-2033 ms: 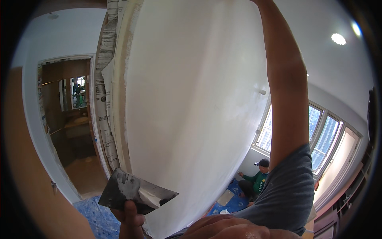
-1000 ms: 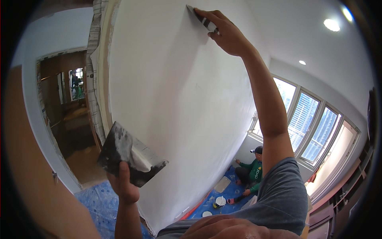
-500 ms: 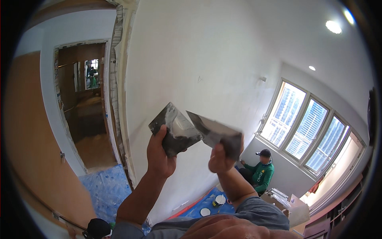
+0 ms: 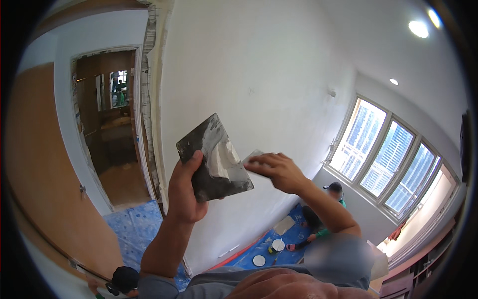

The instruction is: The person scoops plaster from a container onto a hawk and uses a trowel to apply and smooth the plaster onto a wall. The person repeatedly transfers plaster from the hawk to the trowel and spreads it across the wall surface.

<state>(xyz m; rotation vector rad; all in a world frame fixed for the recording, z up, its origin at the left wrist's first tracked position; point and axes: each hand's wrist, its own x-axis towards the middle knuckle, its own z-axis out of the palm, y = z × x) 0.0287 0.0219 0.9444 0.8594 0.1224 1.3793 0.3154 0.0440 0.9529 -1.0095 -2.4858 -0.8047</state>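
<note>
From the left: one wooden door [image 4: 55,164], one black cap [image 4: 124,279], then the left hand [image 4: 186,192], closed on one dark plate [image 4: 214,159] with white paste. The pale wall [image 4: 234,60] gives wide room above. At the plate's right edge — if touching, I cannot tell — the right hand [image 4: 276,169] grips one blade [image 4: 255,155] (mostly hidden). Below, two round tubs [image 4: 259,260]; further right, one person [image 4: 311,217], three window panes [image 4: 386,157].

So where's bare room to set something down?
Likely the left blue sheet, between wooden door, white wall and black cap. Crowded: the right blue sheet, with white containers and a person; also between left hand and right hand.
</note>
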